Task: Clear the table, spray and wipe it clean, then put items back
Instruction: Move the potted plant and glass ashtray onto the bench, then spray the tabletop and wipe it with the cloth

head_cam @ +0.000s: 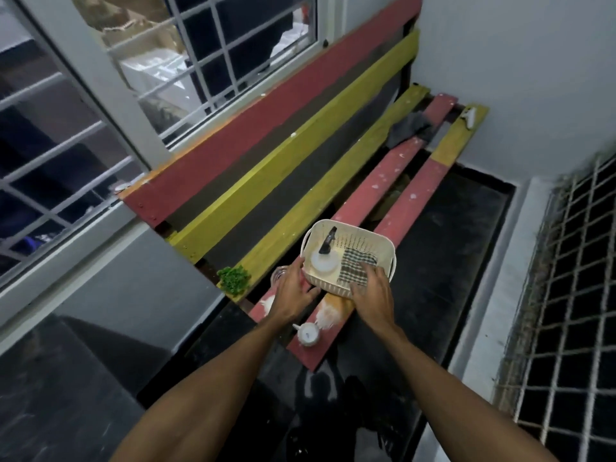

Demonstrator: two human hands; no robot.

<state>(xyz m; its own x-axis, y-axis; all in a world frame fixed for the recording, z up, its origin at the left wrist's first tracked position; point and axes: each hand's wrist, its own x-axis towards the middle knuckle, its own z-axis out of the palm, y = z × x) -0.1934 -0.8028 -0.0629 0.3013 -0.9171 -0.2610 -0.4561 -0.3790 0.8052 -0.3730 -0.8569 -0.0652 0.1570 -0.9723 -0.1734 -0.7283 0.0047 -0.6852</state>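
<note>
two hands frame a cream basket (pixel 386 248) on the slatted surface (pixel 363 198): my left hand (pixel 293 288) spread against its left wall, my right hand (pixel 370 288) draped, fingers loose, over the near rim and checked cloth (pixel 356 265). a spray bottle (pixel 323 261) stands inside, nearer my left.

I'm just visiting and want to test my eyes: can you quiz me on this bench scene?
1. True or false: the spray bottle stands inside the basket.
2. What does the right hand touch?
A. green plant
B. checked cloth
C. white cup
3. Fill in: the white cup sits on a ____ slat.

Key: 1 true. 2 B, the checked cloth; the left hand is at the basket's side. 3 red.
</note>
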